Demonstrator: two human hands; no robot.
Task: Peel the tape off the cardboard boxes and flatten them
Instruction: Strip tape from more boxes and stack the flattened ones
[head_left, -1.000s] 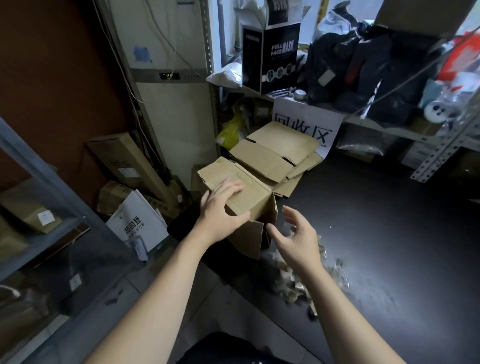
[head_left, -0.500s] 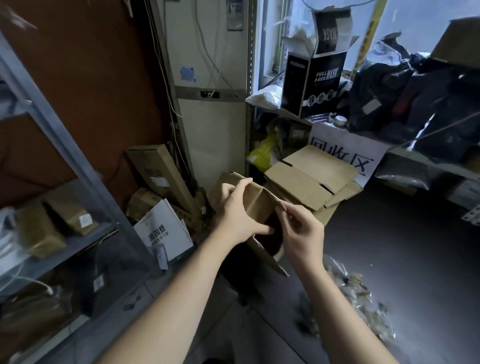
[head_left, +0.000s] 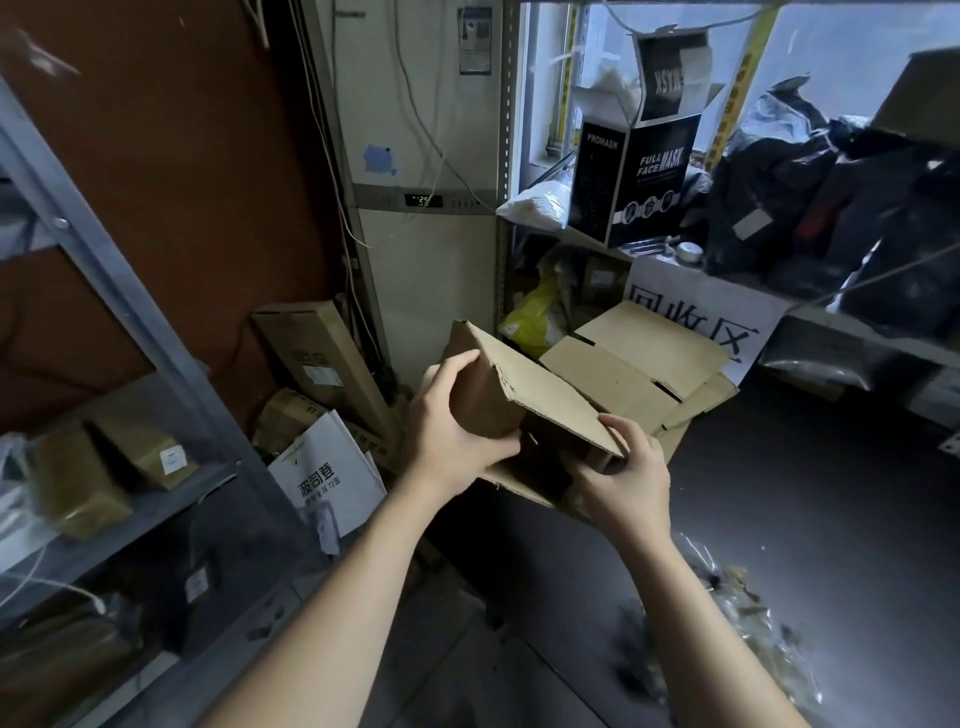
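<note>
A small brown cardboard box (head_left: 524, 395) is held up in front of me, tilted, with its open side toward me. My left hand (head_left: 452, 431) grips its left end, thumb on the near face and fingers curled over the top edge. My right hand (head_left: 618, 483) holds the box's lower right corner, fingers wrapped under a flap. Behind it lies a stack of flattened cardboard (head_left: 644, 364). No tape is visible on the held box.
A metal shelf frame (head_left: 119, 332) with small boxes stands at the left. A white paper bag (head_left: 327, 473) and long cartons (head_left: 311, 353) lean by the wall. A cluttered shelf with a black mask box (head_left: 634, 192) is at right. Crumpled tape scraps (head_left: 743, 618) litter the dark floor.
Both hands took hold of the box and lifted it off the floor, tilting it toward me. The view rose and shifted left.
</note>
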